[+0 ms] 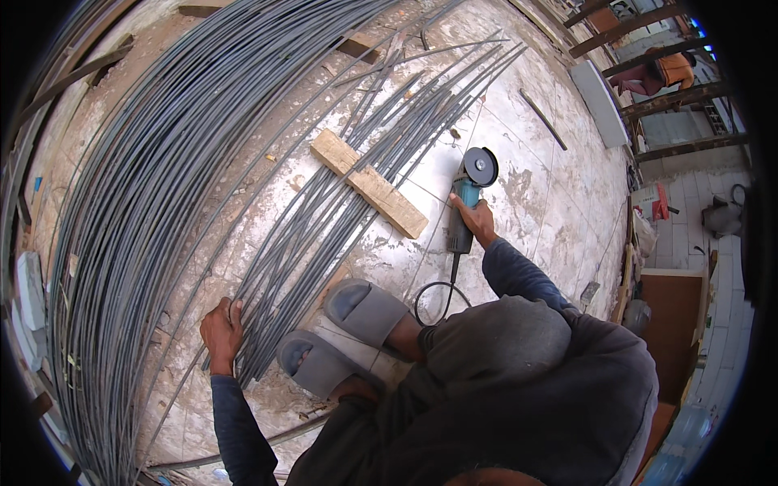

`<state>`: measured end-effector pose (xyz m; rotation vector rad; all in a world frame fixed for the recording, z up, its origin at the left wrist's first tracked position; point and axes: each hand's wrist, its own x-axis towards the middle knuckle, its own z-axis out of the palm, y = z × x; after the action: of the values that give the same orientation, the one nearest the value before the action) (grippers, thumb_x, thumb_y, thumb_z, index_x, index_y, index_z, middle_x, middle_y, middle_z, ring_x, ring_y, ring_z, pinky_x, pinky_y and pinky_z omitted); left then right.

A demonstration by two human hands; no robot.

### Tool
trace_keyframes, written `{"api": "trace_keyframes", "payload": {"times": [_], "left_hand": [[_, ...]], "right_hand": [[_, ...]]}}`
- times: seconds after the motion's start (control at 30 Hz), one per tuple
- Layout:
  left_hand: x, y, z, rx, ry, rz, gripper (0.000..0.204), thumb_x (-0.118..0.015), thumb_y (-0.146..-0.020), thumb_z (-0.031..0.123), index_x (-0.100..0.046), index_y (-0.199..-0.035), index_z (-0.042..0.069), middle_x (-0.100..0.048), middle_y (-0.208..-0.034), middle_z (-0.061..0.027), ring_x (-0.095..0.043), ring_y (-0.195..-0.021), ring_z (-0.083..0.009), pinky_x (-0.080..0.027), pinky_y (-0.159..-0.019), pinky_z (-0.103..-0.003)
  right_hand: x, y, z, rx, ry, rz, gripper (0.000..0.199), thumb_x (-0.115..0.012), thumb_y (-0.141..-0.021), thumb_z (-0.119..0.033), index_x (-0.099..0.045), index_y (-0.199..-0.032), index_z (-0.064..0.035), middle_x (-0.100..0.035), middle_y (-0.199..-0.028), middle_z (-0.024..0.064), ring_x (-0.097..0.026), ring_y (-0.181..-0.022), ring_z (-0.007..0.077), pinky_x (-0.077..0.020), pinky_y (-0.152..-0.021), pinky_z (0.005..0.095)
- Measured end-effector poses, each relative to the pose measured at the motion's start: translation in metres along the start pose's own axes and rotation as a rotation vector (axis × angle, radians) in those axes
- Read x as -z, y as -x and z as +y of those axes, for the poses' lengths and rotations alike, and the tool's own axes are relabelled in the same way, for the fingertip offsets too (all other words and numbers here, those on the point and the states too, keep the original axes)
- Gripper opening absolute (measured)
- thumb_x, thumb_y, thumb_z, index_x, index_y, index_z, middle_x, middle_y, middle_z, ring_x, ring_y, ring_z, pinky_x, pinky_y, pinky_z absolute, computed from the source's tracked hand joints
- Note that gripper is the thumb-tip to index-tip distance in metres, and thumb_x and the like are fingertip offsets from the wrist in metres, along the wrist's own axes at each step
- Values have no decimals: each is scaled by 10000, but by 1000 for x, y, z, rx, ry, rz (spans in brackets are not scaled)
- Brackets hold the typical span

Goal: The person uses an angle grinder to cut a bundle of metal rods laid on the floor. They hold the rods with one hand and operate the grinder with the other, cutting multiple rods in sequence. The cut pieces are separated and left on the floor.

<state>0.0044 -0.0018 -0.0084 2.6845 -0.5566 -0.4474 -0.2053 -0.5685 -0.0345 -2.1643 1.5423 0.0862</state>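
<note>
The right hand (pixel 476 219) was wrapped around a blue-green and dark grey grinder (pixel 465 193). The left hand (pixel 220 334) was down by the near end of a small bunch of rods (pixel 316 235), with its fingers bent. I could not tell if it was gripping any of them.

The grinder was out to the right of the small bunch, on the floor (pixel 559 219) or just over it; I could not tell which. It looked hard and a bit heavy, so the fat middle part was likely the best place to hold. The round disc (pixel 481 166) looked thin and easy to crack, so it was best left alone. The cord (pixel 455 267) looked soft and bendy.

The rods looked like metal. One alone would likely be light and springy, but many at once would be heavy and might slide about. A good place to hold a rod would be near its middle, so the ends would not droop.

There was one grinder with one disc, and one wood block (pixel 373 186) lay across the small bunch. I saw two grey sandals (pixel 369 312) and one big bunch of rods (pixel 154 211). Both bunches had too many rods to count.
</note>
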Motion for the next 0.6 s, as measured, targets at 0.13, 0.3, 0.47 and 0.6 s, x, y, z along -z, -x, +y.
{"api": "trace_keyframes", "payload": {"times": [0.13, 0.3, 0.47, 0.6], "left_hand": [[0, 2, 0, -24, 25, 4, 321, -563, -982, 305, -607, -866, 9, -631, -727, -261, -631, -720, -457, -461, -644, -510], [1, 3, 3, -25, 46, 10, 329, -563, -983, 292, -573, -836, -2, -608, -706, -262, -609, -703, -465, -449, -641, -513], [2, 0, 0, -24, 71, -20, 306, -584, -974, 253, -567, -836, -20, -596, -718, -265, -591, -700, -468, -440, -643, -506], [5, 2, -1, -33, 117, -5, 250, -610, -957, 203, -589, -855, -25, -608, -760, -267, -595, -729, -465, -442, -654, -496]], "right_hand": [[21, 18, -8, -120, 101, 236, 1001, -582, -774, -796, -551, -1110, 146, -654, -1058, 324, -662, -1022, 422, -493, -903, 457], [59, 14, -25, 320, 197, 507, 533, -552, -933, -576, -598, -869, -48, -634, -861, 145, -648, -801, 337, -489, -700, 454], [61, -28, -124, 971, 325, 254, 203, -672, -905, -292, -665, -993, -110, -631, -1033, 107, -670, -826, 329, -535, -693, 448], [27, -62, -197, 1220, 561, 38, 228, -624, -897, -179, -633, -1091, -60, -641, -1143, 124, -692, -928, 347, -573, -768, 448]]}}
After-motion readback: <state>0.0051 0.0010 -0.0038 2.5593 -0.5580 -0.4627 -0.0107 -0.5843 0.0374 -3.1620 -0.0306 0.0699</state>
